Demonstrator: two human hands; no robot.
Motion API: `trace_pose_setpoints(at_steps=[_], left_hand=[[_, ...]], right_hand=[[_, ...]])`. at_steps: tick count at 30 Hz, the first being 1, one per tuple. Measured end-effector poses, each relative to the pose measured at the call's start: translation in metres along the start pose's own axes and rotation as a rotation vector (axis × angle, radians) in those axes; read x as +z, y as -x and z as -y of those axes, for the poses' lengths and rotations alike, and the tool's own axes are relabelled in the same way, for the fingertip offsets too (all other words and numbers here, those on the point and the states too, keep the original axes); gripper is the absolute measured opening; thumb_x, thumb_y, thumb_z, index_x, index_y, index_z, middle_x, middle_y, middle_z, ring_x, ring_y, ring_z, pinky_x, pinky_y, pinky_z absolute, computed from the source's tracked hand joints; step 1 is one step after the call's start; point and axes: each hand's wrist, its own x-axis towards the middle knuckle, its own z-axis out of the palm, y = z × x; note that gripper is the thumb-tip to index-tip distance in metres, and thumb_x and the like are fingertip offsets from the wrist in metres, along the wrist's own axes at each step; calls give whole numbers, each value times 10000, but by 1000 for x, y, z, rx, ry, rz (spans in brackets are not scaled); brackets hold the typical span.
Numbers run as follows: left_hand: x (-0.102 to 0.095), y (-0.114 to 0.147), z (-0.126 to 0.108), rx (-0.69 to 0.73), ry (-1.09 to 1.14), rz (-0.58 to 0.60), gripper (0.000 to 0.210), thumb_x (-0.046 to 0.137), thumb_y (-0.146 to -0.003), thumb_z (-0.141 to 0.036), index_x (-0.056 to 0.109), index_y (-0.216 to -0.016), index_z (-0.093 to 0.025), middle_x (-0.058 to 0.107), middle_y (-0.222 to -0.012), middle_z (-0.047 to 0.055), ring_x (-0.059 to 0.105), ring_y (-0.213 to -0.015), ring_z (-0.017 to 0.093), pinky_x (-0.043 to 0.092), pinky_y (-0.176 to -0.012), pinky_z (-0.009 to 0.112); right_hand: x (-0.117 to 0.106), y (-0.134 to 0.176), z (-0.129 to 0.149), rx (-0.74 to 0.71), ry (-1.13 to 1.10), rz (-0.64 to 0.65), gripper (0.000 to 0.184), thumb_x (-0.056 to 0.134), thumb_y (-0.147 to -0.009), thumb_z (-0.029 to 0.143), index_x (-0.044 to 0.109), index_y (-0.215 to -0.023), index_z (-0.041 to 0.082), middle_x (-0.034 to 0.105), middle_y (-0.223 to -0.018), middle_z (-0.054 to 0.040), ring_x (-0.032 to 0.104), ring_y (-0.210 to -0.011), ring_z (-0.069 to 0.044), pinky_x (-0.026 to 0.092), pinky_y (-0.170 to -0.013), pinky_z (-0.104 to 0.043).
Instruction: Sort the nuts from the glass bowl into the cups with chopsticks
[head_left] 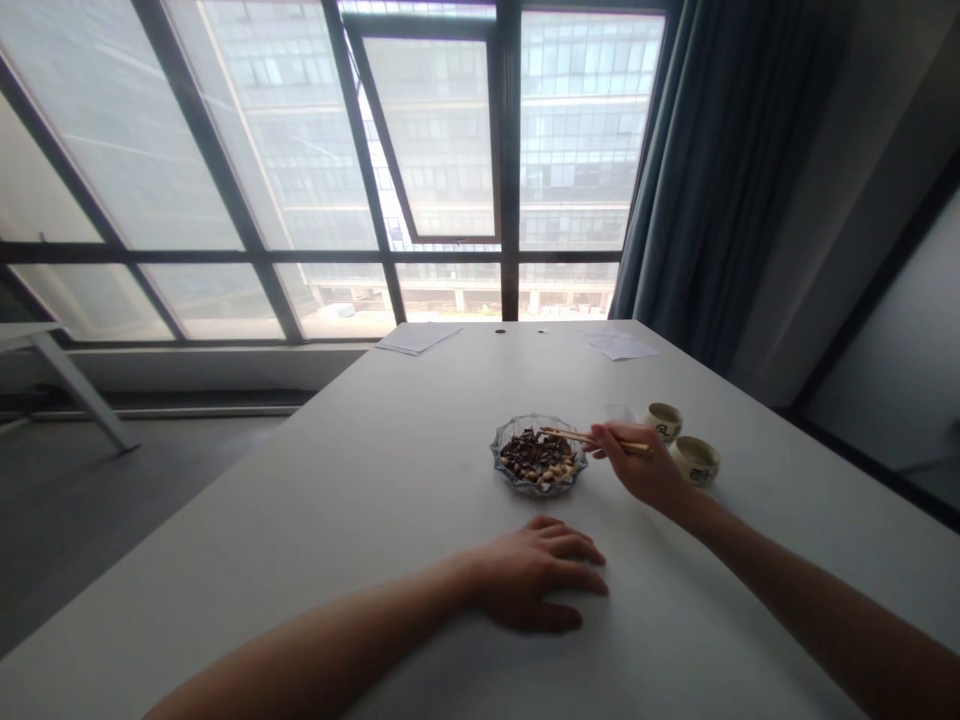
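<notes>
White tabletop (360,510) under everything. Nearest you: left hand (544,575), palm down on the near side of the glass bowl (541,490), grip released, fingers spread. It isn't bracing the bowl, so a hard push could probably slide it.

Inside the bowl: pale pieces (561,470) toward its near right, dark slivers (521,455) over much of the rest. Small, loose-looking; likely to spill over the rim if dragged.

Your right hand (637,465), right of the bowl, has its grip closed on chopsticks (568,435), tips over the bowl. Cannot tell whether they pinch a piece; uneven tips would probably drop one.

Nearer cup (696,462) and farther cup (664,422) stand right of the bowl, close by your wrist; an outward swing could knock either.

Paper sheets (621,346) well beyond the bowl: little risk.
</notes>
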Motion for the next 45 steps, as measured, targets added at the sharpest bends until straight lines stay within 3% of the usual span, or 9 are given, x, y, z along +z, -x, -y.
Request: trace_pose_setpoints(at_steps=[4, 13, 21, 27, 31, 37, 45], left_hand=[[0, 0, -1, 6, -9, -17, 460, 664, -1003, -476, 608, -1425, -301, 606, -1499, 78, 556, -1388, 297, 311, -1225, 431], [0, 0, -1, -1, -2, -16, 459, 678, -990, -471, 623, -1411, -297, 605, -1502, 75, 559, -1379, 294, 317, -1218, 426], [-2, -1, -4, -19, -5, 3, 469, 685, -984, -474, 623, -1414, -298, 597, -1508, 72, 549, -1388, 299, 317, -1225, 435], [-4, -2, -5, -23, 4, 8, 457, 671, -994, -470, 622, -1416, -300, 601, -1505, 76, 546, -1396, 299, 311, -1233, 440], [-2, -1, -4, -8, -3, -1, 456, 662, -1001, -477, 619, -1418, -299, 602, -1503, 77, 548, -1393, 299, 310, -1230, 438], [2, 1, 0, 9, -13, -33, 453, 662, -1007, -478, 608, -1420, -300, 607, -1498, 68, 562, -1378, 289, 301, -1231, 423], [6, 4, 6, 35, -27, -53, 460, 669, -998, -478, 611, -1411, -286, 609, -1496, 75, 564, -1381, 283, 306, -1230, 408]], right_hand=[[-25, 9, 11, -62, 45, 10, 462, 667, -949, 650, 812, -826, 230, 828, -840, -87, 802, -722, -242, 673, -693, -349], [-114, 52, 19, -78, 226, -245, 308, 721, -955, 538, 846, -971, 257, 839, -897, -89, 822, -745, -271, 704, -740, -382], [-137, 63, 13, -9, 240, -261, 381, 732, -938, 562, 843, -955, 198, 835, -882, -103, 813, -728, -285, 710, -650, -391], [-118, 47, 22, 38, 126, -209, 358, 718, -958, 555, 836, -954, 217, 833, -859, -89, 815, -727, -266, 703, -692, -365], [-80, 24, 22, -4, 64, 16, 379, 689, -981, 556, 831, -957, 206, 833, -922, -98, 816, -812, -258, 686, -733, -350], [-28, -3, 10, -150, 249, 305, 437, 600, -1033, 538, 808, -862, 193, 799, -837, -83, 748, -761, -223, 607, -693, -322], [-6, -6, -14, -140, 249, 311, 434, 569, -1048, 538, 789, -895, 197, 786, -844, -92, 740, -756, -231, 601, -680, -328]])
